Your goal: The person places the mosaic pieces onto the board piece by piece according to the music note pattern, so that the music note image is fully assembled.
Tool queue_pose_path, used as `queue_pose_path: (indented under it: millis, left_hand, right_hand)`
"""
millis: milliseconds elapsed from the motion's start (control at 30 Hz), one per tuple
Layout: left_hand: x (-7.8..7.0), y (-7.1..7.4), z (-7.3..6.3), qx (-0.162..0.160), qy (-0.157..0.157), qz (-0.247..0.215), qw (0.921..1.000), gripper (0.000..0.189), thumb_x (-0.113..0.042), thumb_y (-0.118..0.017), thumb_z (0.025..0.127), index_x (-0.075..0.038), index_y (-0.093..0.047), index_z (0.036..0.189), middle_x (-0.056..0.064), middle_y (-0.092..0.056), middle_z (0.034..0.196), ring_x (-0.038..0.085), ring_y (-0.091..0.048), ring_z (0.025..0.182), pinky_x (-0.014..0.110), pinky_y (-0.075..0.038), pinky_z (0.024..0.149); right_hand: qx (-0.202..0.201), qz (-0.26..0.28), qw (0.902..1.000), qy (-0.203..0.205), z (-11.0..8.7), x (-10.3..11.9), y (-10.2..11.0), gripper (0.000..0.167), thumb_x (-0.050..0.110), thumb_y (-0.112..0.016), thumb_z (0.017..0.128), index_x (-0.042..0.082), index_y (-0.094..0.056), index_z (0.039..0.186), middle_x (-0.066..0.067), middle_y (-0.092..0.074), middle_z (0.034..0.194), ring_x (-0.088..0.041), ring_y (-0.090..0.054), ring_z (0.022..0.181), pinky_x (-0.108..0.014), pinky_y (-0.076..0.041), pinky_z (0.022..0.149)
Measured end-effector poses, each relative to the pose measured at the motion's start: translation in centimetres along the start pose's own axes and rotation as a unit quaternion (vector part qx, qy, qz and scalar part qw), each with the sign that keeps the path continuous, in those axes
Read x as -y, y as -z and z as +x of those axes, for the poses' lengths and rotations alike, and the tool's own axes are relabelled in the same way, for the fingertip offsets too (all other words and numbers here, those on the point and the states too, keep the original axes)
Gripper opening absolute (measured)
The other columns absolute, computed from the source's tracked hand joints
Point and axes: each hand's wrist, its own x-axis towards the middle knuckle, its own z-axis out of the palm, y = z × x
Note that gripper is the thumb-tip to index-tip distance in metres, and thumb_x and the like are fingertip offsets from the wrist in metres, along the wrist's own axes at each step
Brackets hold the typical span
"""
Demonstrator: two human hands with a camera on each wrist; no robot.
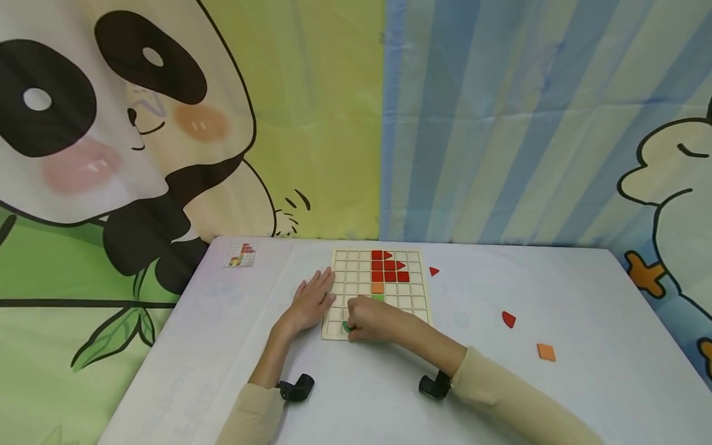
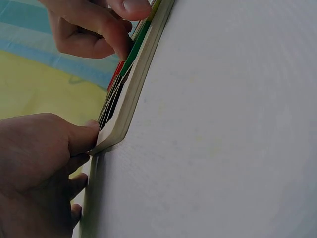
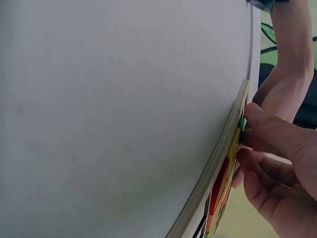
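Note:
A pale wooden grid board (image 1: 341, 266) lies on the white table, with red square and triangular pieces, an orange square (image 1: 377, 288) and a light green piece (image 1: 378, 297) in its cells. My left hand (image 1: 311, 303) lies with fingers extended along the board's left edge; its thumb (image 2: 84, 136) touches the corner in the left wrist view. Near the front left cells, my right hand (image 1: 374, 319) has curled fingers and pinches a dark green piece (image 1: 347, 326) at the board's surface. Yellow (image 3: 234, 148) and red pieces show beside it in the right wrist view. My right hand hides several cells.
A small picture card (image 1: 241, 254) with a coloured grid pattern lies at the table's back left. Right of the board are a red triangle (image 1: 434, 271), a red quarter-round piece (image 1: 508, 319) and an orange square piece (image 1: 546, 352). Printed curtains stand behind the table.

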Motion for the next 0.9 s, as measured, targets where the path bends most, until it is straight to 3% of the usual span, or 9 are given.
queue_pose_path:
  millis: [167, 300, 400, 600, 767, 900]
  left_hand:
    - [-0.1, 0.1, 0.0, 0.005, 0.008, 0.003, 0.9999, 0.061, -0.025, -0.045, 0.111, -0.005, -0.024, 0.164, 0.013, -0.016, 0.174, 0.036, -0.008, 0.162, 0.061, -0.001, 0.128]
    - [-0.2, 0.0, 0.0, 0.003, 0.012, 0.002, 0.9999, 0.060, -0.023, -0.046, 0.110, -0.004, -0.025, 0.164, 0.014, -0.017, 0.173, 0.037, -0.009, 0.161, 0.061, -0.002, 0.128]
    - [-0.2, -0.2, 0.1, -0.001, 0.015, 0.002, 0.9999, 0.061, -0.024, -0.046, 0.110, -0.005, -0.026, 0.164, 0.013, -0.018, 0.173, 0.036, -0.008, 0.162, 0.061, -0.002, 0.128]
    - [-0.4, -0.4, 0.2, -0.007, 0.020, -0.005, 0.9998, 0.061, -0.023, -0.047, 0.109, -0.004, -0.026, 0.163, 0.013, -0.018, 0.173, 0.035, -0.008, 0.162, 0.060, -0.001, 0.129]
    - [-0.6, -0.1, 0.0, -0.008, 0.018, -0.005, 0.9998, 0.061, -0.022, -0.048, 0.109, -0.004, -0.026, 0.163, 0.013, -0.018, 0.173, 0.035, -0.008, 0.162, 0.060, -0.001, 0.129]
    - [-0.6, -0.1, 0.0, -0.007, 0.019, -0.005, 0.9998, 0.061, -0.022, -0.047, 0.109, -0.004, -0.026, 0.163, 0.013, -0.018, 0.173, 0.035, -0.008, 0.162, 0.060, -0.001, 0.129]
  right_hand:
    - [0.004, -0.046, 0.9989, -0.011, -0.7, 0.7, -0.2, 0.021, 0.031, -0.082, 0.090, 0.011, -0.081, 0.094, 0.000, -0.061, 0.093, -0.007, -0.046, 0.079, -0.014, -0.045, 0.069]
    - [-0.018, -0.019, 0.9996, -0.014, -2.3, 1.1, 0.2, 0.035, 0.031, -0.082, 0.090, 0.005, -0.078, 0.114, -0.002, -0.061, 0.100, -0.008, -0.046, 0.083, -0.014, -0.045, 0.071]
    - [-0.052, 0.024, 0.9981, -0.022, -4.6, 1.1, 1.0, 0.043, 0.026, -0.082, 0.090, 0.000, -0.074, 0.123, -0.006, -0.062, 0.105, -0.010, -0.049, 0.088, -0.016, -0.048, 0.074]
    - [-0.135, 0.057, 0.9845, -0.097, -12.3, -1.5, 1.9, 0.041, 0.018, -0.082, 0.090, -0.004, -0.073, 0.123, -0.009, -0.065, 0.108, -0.015, -0.056, 0.091, -0.020, -0.054, 0.073]
    - [-0.215, 0.028, 0.9616, -0.169, -19.6, -5.4, 1.8, 0.039, 0.010, -0.082, 0.088, -0.010, -0.072, 0.120, -0.011, -0.066, 0.104, -0.017, -0.059, 0.082, -0.023, -0.053, 0.064]
    - [-0.242, 0.030, 0.9423, -0.229, -24.1, -7.5, 1.6, 0.035, 0.005, -0.081, 0.087, -0.011, -0.072, 0.117, -0.013, -0.065, 0.103, -0.015, -0.058, 0.077, -0.023, -0.051, 0.057]
